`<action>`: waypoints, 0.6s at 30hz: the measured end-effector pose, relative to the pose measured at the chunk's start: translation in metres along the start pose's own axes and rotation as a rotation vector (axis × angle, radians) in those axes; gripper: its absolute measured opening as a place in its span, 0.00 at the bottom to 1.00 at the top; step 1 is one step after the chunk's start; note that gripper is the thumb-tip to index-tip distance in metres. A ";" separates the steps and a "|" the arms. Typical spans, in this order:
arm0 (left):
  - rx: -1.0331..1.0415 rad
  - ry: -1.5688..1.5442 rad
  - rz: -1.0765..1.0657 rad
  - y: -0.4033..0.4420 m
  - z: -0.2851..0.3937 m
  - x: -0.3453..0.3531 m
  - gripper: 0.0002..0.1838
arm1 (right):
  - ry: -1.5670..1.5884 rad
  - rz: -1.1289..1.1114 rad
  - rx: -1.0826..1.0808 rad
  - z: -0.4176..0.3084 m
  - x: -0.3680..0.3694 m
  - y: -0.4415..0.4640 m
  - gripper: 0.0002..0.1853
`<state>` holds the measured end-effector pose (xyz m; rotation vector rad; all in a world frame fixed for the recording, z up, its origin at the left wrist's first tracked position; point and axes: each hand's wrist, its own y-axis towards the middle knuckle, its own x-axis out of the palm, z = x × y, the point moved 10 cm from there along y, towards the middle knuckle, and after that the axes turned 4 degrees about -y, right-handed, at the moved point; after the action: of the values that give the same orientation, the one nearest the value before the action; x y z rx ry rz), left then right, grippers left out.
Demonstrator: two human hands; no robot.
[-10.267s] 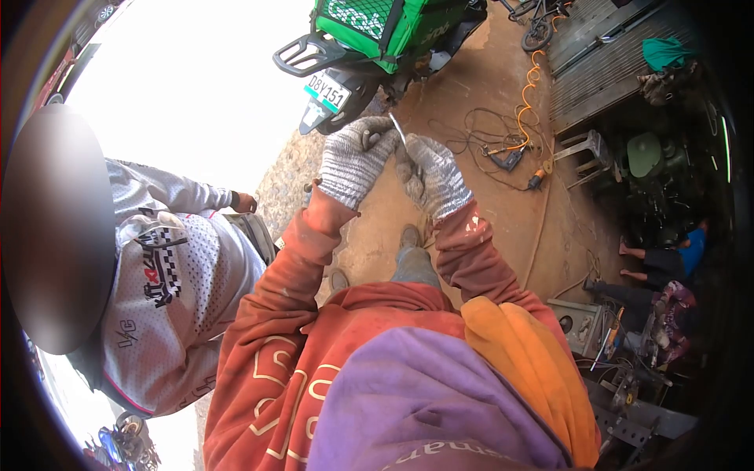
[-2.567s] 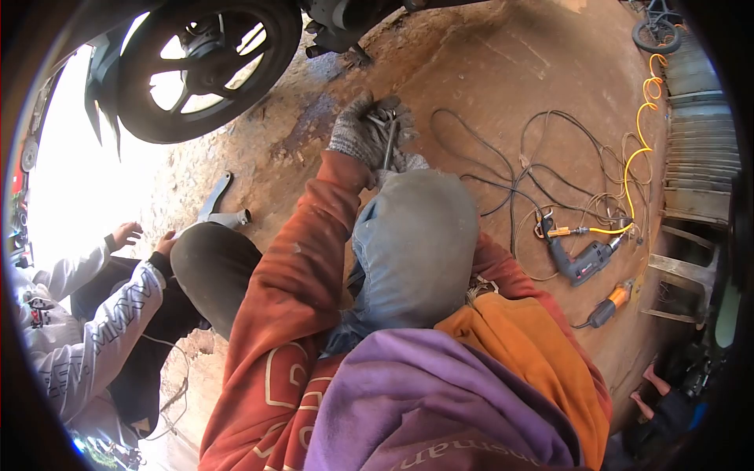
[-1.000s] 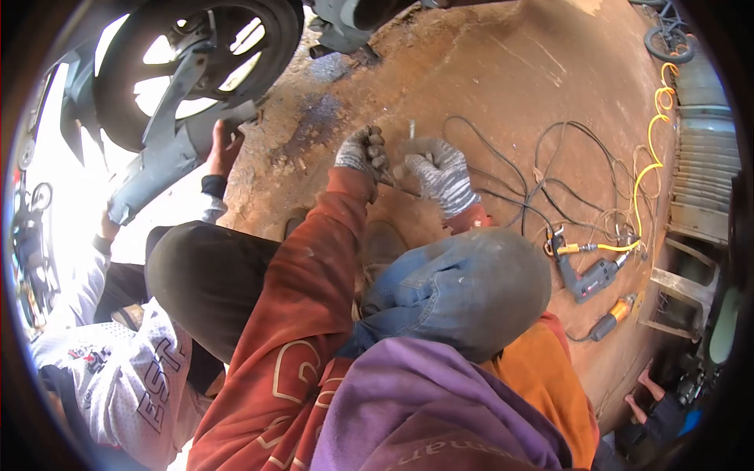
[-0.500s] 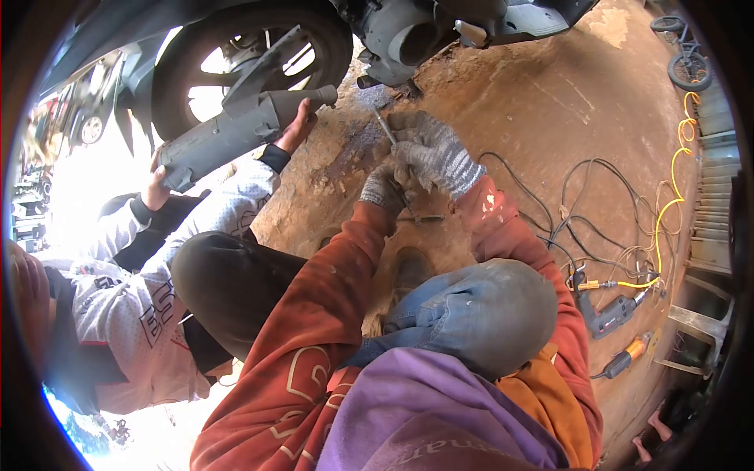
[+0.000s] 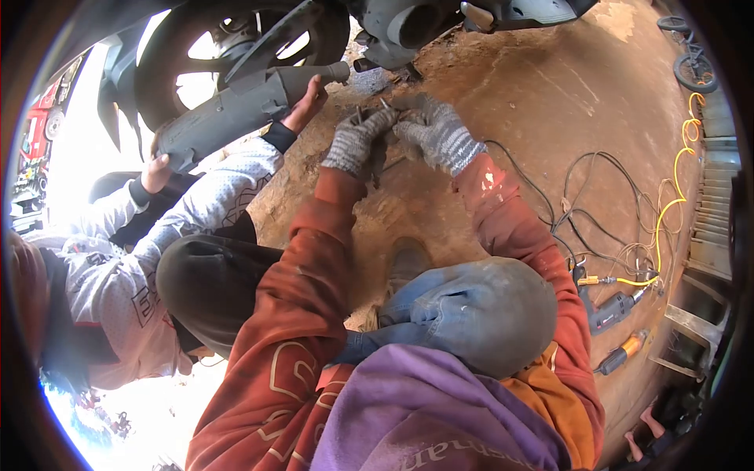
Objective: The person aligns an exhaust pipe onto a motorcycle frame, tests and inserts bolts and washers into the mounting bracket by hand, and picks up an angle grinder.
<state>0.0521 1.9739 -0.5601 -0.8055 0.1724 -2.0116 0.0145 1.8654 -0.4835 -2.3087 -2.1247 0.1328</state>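
Both my hands wear grey knitted gloves and meet over the dirt floor below the motorcycle. My left hand (image 5: 360, 141) is closed around a dark, narrow metal tool (image 5: 378, 161) whose lower part hangs beneath the fingers; its kind is unclear. Fingers pinched together, my right hand (image 5: 437, 135) touches or nearly touches the left fingertips. A short shiny end of a thin metal rod (image 5: 385, 103) shows between the hands, the rest hidden by the gloves. To the left, another person's hands (image 5: 306, 106) hold up a grey exhaust muffler (image 5: 224, 122).
The motorcycle's wheel (image 5: 169, 71) and engine underside (image 5: 408, 31) are overhead. At right lie black cables (image 5: 589, 157), a yellow coiled hose (image 5: 671, 206), a power drill (image 5: 613, 312) and an orange-black tool (image 5: 622, 353). The co-worker's knee (image 5: 208, 275) is close to my left arm.
My left hand has moved up and leftward, its glove now level with the right. The rod that stuck up from my right hand now shows only a short end. The muffler has shifted slightly.
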 end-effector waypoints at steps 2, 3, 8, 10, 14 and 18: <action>0.030 0.068 -0.011 0.007 0.012 -0.003 0.16 | -0.357 -0.010 -0.052 -0.012 0.002 0.011 0.19; -0.019 0.026 -0.052 0.006 0.018 -0.001 0.16 | -0.473 -0.012 -0.073 -0.016 0.002 0.016 0.19; 0.018 0.028 0.012 0.024 0.073 -0.026 0.16 | 0.272 0.279 0.675 -0.026 -0.015 -0.010 0.19; 0.269 0.628 0.089 0.042 0.104 -0.043 0.14 | 0.531 0.326 0.573 0.043 -0.035 0.015 0.18; 1.115 1.459 0.116 0.017 0.167 -0.006 0.07 | 1.203 0.254 0.406 0.024 -0.015 0.033 0.16; 0.885 1.278 0.132 0.028 0.179 -0.028 0.08 | 0.583 0.104 0.227 -0.020 0.018 0.022 0.18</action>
<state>0.1894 2.0151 -0.4466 1.0501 0.0256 -1.8908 0.0386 1.8827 -0.4664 -2.0041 -1.6140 -0.2558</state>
